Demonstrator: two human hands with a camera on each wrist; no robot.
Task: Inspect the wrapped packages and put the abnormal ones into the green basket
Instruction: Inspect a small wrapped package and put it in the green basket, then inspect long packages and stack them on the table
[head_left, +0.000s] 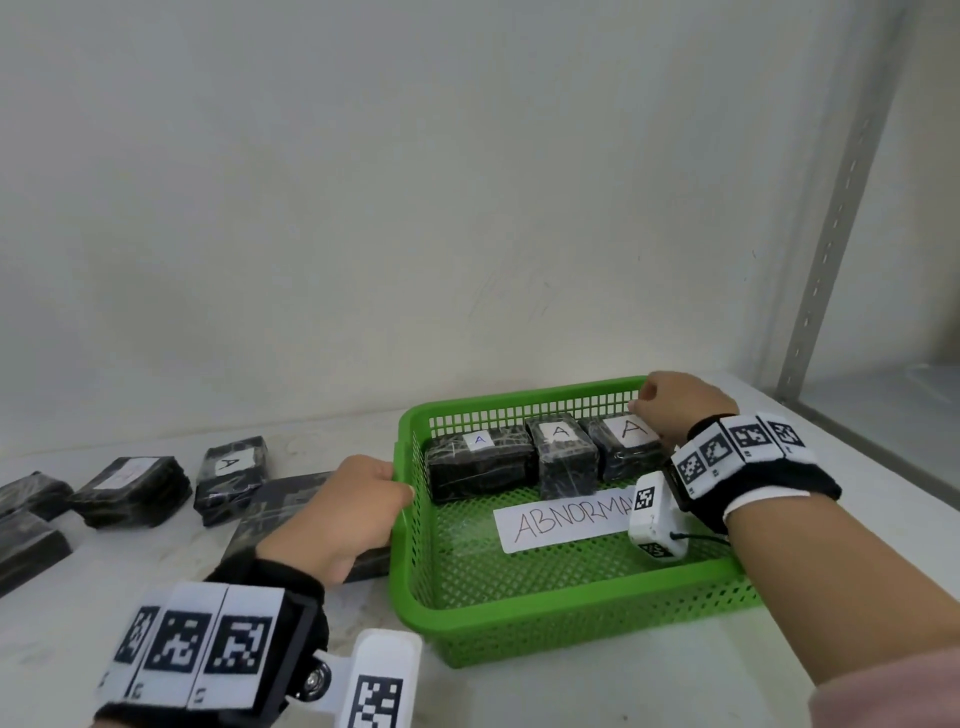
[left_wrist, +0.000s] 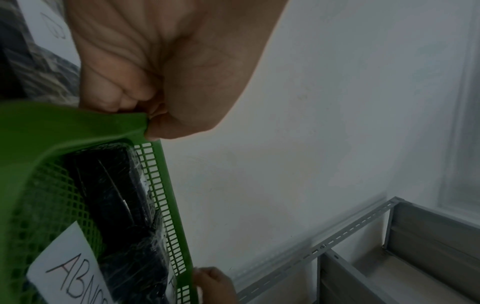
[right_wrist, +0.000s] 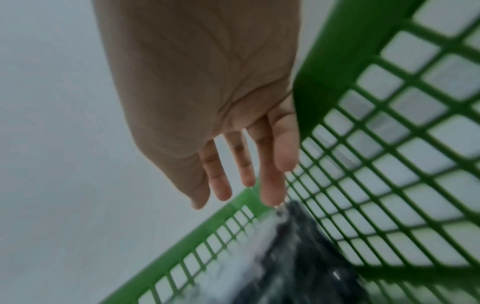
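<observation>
The left hand (head_left: 347, 512) curls round the near-left rim of the green basket (head_left: 519, 618), probably steadying it; the right hand (head_left: 680, 402), fingers loosely extended and holding nothing, rests at the far corner by the rightmost of three packages (head_left: 558, 452); black, film-wrapped, each labelled "A", they sit between the hands along the far wall; other packages (head_left: 228, 475) lie on the bench (head_left: 52, 639) beyond the left hand.

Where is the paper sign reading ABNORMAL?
In the head view, the ABNORMAL sign lies on the floor of the green basket, just in front of three wrapped packages.
</observation>
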